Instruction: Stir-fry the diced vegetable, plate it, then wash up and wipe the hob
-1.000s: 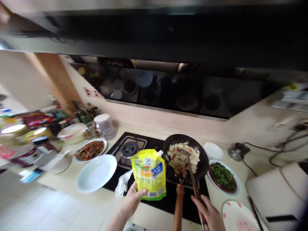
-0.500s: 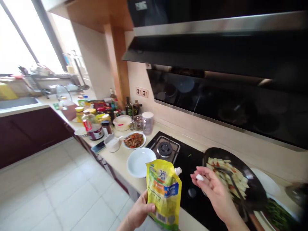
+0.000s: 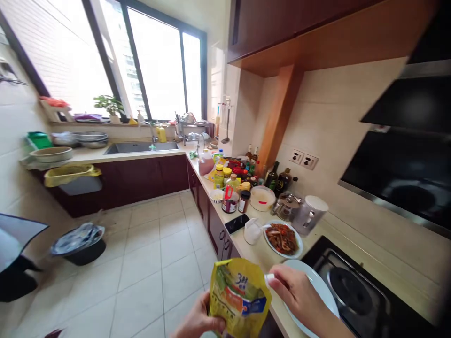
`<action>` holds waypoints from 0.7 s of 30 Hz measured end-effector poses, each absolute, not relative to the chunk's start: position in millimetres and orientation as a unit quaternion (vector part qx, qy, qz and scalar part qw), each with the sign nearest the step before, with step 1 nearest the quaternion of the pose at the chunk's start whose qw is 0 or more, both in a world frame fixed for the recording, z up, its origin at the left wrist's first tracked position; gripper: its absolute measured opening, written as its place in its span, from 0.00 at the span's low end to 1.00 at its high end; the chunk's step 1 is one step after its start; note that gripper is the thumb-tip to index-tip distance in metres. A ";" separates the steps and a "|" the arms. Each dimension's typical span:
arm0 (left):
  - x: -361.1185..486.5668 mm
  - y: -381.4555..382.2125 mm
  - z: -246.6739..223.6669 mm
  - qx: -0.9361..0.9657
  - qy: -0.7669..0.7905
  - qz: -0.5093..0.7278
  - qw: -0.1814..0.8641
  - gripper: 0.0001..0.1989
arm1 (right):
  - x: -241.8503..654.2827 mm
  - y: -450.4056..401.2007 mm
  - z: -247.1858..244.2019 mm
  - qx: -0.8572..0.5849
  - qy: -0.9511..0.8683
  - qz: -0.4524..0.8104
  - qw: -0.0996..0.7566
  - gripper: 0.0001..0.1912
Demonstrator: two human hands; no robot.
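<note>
A yellow spouted seasoning pouch (image 3: 239, 295) is held upright at the bottom centre. My left hand (image 3: 200, 318) grips its lower left side, with the thumb across the front. At the pouch's upper right corner, my right hand (image 3: 299, 295) pinches a small white cap (image 3: 269, 279) between thumb and fingers. The spout is hidden behind the cap and fingers, so whether the cap is seated I cannot tell. Beneath my right forearm lies a pale, empty plate (image 3: 314, 277), partly covered by it.
A plate of cooked food (image 3: 282, 238) stands beside a white seasoning tub (image 3: 252, 231) and a black phone (image 3: 237, 224). Several bottles and jars line the counter behind them. A gas burner (image 3: 350, 290) is at right, a sink (image 3: 141, 147) far left, and a trash bin (image 3: 82, 184) beyond.
My view has swung left, so the wok is out of sight. My right hand has brought the white cap from apart to the pouch's spout corner; my left hand keeps its hold.
</note>
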State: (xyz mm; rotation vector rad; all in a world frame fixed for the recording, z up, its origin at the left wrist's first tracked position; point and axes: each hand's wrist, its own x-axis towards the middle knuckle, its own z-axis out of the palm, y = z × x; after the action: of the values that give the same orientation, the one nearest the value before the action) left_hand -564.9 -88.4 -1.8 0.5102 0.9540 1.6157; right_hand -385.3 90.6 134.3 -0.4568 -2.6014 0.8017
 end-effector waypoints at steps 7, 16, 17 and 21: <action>-657.6 -88.0 -12.3 0.184 0.443 0.738 0.475 0.28 | -510.4 126.5 140.5 -0.096 -0.921 0.365 0.099 0.18; -828.7 -1.2 13.0 0.216 0.535 0.735 0.358 0.25 | -670.4 207.9 172.6 -0.050 -0.883 0.446 0.136 0.21; -849.8 11.4 24.3 0.226 0.556 0.729 0.330 0.25 | -686.5 217.9 185.1 -0.036 -0.880 0.454 0.138 0.19; -930.7 66.2 87.3 0.341 0.641 0.673 0.144 0.22 | -755.7 261.3 227.1 -0.080 -0.857 0.480 0.169 0.22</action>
State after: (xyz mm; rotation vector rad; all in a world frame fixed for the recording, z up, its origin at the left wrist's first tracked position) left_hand -930.7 66.2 87.3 0.9838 1.8477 1.9394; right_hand -755.7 261.3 227.1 -0.2266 -2.4369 1.3633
